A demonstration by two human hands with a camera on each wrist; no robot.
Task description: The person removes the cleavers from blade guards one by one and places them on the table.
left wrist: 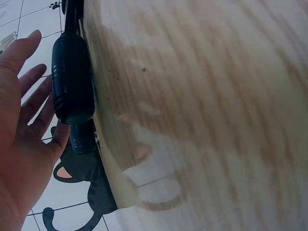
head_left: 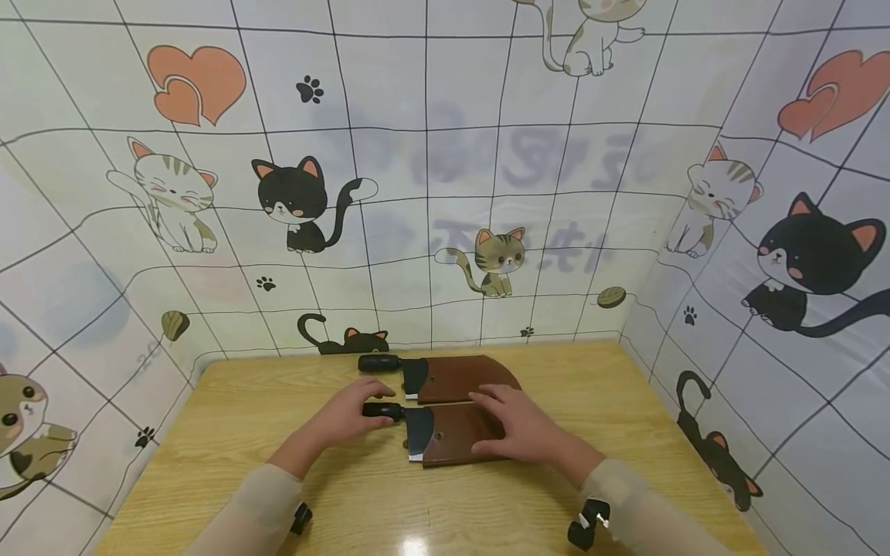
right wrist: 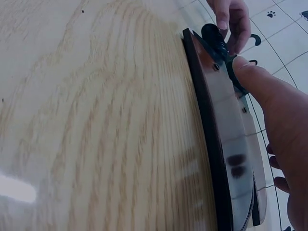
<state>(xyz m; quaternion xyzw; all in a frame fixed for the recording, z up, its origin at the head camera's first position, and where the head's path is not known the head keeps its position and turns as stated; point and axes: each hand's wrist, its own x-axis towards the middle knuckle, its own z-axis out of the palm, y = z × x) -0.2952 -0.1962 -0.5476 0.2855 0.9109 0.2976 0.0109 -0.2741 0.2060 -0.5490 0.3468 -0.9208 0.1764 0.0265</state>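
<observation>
Two cleavers with black handles lie side by side on the table, their blades in brown leather sheaths. The nearer cleaver [head_left: 459, 436] has its handle to the left, as does the farther cleaver [head_left: 459, 378] behind it. My left hand [head_left: 348, 415] is spread around the nearer cleaver's handle [left wrist: 72, 79]; in the left wrist view the thumb stands apart from it. Over the right end of the nearer sheath [right wrist: 231, 130] is my right hand [head_left: 521, 426], fingers extended and thumb apart. Whether its fingertips touch the leather I cannot tell.
The wooden table [head_left: 417, 510] extends on both sides of the cleavers and in front of them. A white cloth [head_left: 431, 177] with black grid lines and cartoon cats surrounds its back and sides. Dark straps [head_left: 589, 523] sit at both wrists.
</observation>
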